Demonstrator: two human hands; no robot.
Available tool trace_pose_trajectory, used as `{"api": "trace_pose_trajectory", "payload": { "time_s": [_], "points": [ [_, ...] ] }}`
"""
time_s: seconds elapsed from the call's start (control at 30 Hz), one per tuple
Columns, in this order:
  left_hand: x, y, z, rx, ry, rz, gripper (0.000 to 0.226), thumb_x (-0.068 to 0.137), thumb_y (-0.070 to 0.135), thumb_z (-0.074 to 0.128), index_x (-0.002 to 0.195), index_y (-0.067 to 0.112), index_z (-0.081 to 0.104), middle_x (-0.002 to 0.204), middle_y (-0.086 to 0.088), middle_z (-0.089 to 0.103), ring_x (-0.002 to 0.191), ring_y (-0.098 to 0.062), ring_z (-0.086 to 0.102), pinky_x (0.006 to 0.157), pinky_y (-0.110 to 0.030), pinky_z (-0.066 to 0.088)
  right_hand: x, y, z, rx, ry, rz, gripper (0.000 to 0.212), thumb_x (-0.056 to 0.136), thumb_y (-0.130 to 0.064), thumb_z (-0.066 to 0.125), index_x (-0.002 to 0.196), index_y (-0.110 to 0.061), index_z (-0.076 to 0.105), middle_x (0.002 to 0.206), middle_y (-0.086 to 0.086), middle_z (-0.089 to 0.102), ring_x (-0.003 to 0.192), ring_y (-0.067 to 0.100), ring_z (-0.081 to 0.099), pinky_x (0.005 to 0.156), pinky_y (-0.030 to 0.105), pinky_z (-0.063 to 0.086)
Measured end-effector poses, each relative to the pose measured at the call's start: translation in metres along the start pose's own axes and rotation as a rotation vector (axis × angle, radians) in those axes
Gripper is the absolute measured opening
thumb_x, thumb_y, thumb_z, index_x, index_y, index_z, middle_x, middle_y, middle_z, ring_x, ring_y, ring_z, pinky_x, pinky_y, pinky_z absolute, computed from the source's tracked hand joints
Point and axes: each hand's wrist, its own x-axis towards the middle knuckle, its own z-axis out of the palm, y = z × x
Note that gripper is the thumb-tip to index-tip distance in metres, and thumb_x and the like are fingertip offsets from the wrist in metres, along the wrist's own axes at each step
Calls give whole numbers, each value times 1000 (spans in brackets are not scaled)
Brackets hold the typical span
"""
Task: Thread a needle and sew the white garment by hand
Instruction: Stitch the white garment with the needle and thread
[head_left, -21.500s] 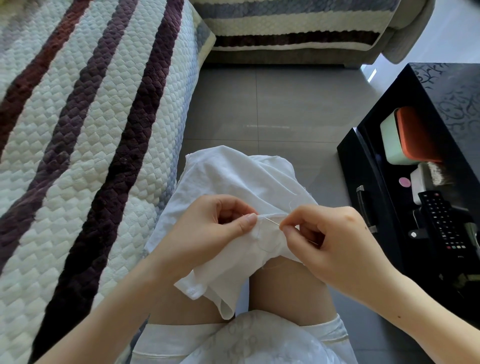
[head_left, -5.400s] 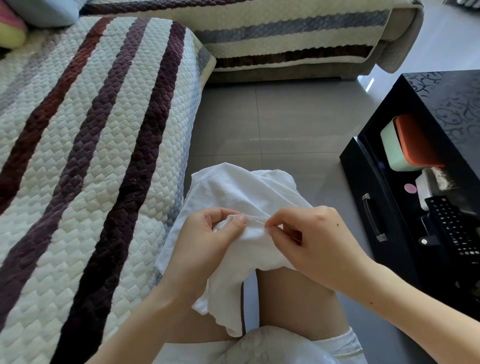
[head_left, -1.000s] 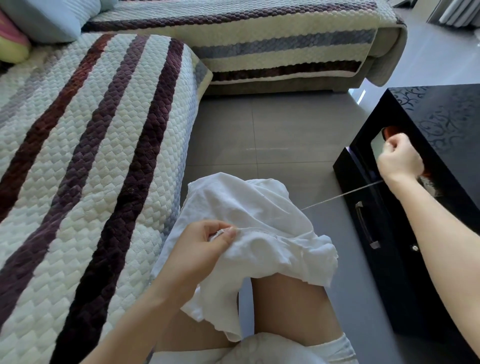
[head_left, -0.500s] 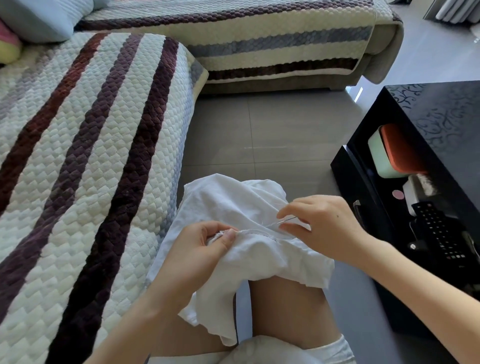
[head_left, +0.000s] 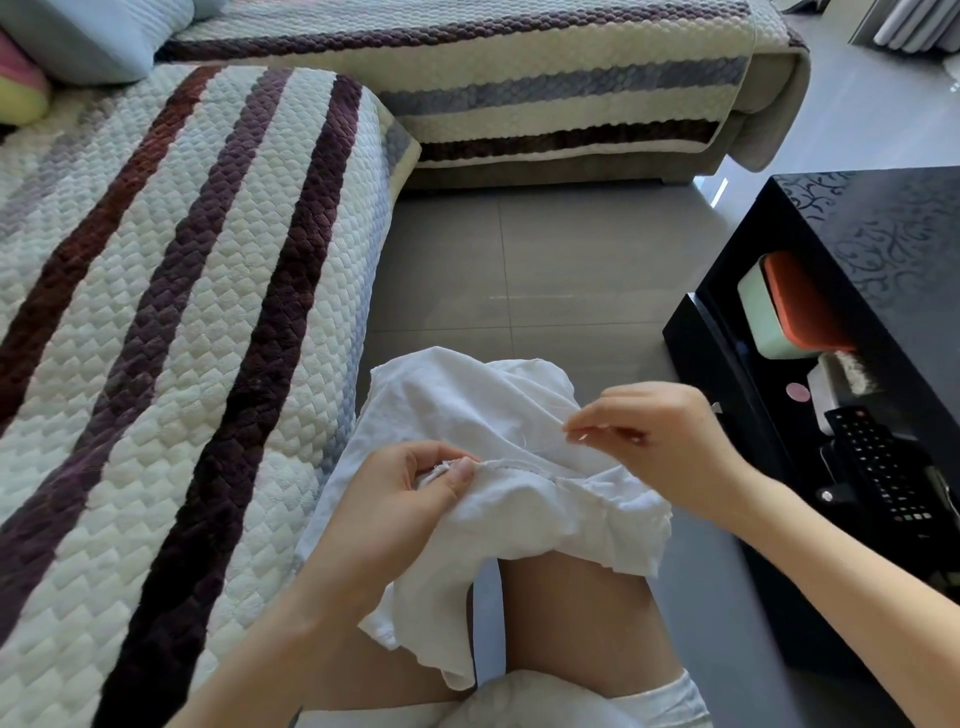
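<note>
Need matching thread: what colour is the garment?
White crumpled cloth garment, plain, clearest in the head view.

The garment (head_left: 467, 410) drapes over the knees (head_left: 571, 603). The left hand (head_left: 395, 514) pinches its frayed edge. Over the garment's right part, the right hand (head_left: 660, 441) pinches what looks like a needle (head_left: 574, 434) (too fine to be sure). A striped sofa (head_left: 182, 312) lies left of the garment, a cabinet (head_left: 872, 234) with a remote (head_left: 878, 467) to its right.

Striped sofa (head_left: 182, 260), black table (head_left: 883, 234) (remote (head_left: 878, 462) inside).

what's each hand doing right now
Left hand: pinching the white garment at its seam edge.
Right hand: pinching the needle, barely visible, just above the cloth.
</note>
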Motion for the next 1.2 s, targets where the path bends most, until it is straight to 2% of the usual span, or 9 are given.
{"api": "trace_pose_trajectory", "payload": {
  "time_s": [0.13, 0.23, 0.43, 0.6, 0.73, 0.83, 0.97, 1.07, 1.2],
  "points": [
    [-1, 0, -1, -2, 1, 5, 12, 89, 23, 63, 88, 19, 75, 90, 0, 74, 96, -19, 66, 91, -38, 51, 16, 21, -38, 112, 230, 347, 9, 79, -9, 73, 77, -17, 74, 71, -4, 70, 63, 11, 61, 62, 24, 48],
    [-2, 1, -1, -2, 7, 13, 12, 89, 21, 63, 87, 19, 74, 87, 1, 74, 94, -18, 67, 88, -35, 50, 19, 84, -56, -32, 446, 678, 5, 80, -20, 72, 78, -15, 74, 69, 1, 67, 67, 13, 59, 67, 30, 46],
    [-6, 3, -2, -27, 20, 35, 12, 89, 22, 63, 89, 19, 74, 88, 2, 73, 93, -16, 66, 80, -28, 48, -49, 159, -51, -553, -144, 1286, 19, 85, -25, 68, 100, -14, 74, 102, 13, 69, 101, 34, 61, 77, 35, 48],
    [-5, 5, 0, -61, 31, 22, 10, 88, 22, 63, 86, 21, 73, 87, 2, 73, 92, -16, 65, 81, -28, 49, -12, 97, -35, -261, -136, 886, 58, 75, 1, 59, 124, -30, 60, 61, -8, 50, 64, 17, 50, 55, 27, 34],
    [-5, 10, 3, -65, 14, 41, 12, 89, 21, 62, 86, 19, 74, 82, 3, 73, 87, -13, 65, 76, -23, 48, 7, -3, -25, 342, -261, 525, 44, 79, 5, 67, 111, -25, 69, 56, -6, 29, 52, 9, 26, 53, 20, 27],
    [-5, 10, 4, -59, 13, 46, 12, 89, 21, 62, 87, 18, 74, 81, 3, 72, 84, -11, 65, 71, -21, 46, 7, -31, -9, 150, -421, 334, 31, 81, -21, 75, 109, -32, 69, 54, -9, 33, 52, 9, 32, 57, 15, 29],
    [-5, 9, 2, -52, 9, 50, 12, 89, 21, 62, 89, 17, 74, 85, 1, 73, 88, -14, 65, 76, -24, 47, 10, -35, -3, 92, -434, 338, 3, 82, -26, 73, 81, -23, 72, 54, -10, 52, 53, 10, 43, 57, 18, 35],
    [-5, 8, 0, -48, 6, 38, 13, 89, 22, 62, 89, 17, 74, 87, -1, 73, 91, -17, 66, 81, -29, 50, 18, -42, -21, 353, -390, 421, 11, 82, -13, 72, 72, -13, 70, 61, 12, 60, 55, 16, 47, 56, 26, 40],
    [-7, 12, 3, -95, -15, 34, 11, 87, 20, 63, 85, 16, 73, 84, -4, 74, 84, -15, 66, 80, -30, 50, 29, -59, -52, 736, -286, 393, 10, 76, -11, 74, 66, -12, 72, 62, -5, 66, 59, 4, 59, 60, 12, 45]
  ]
}}
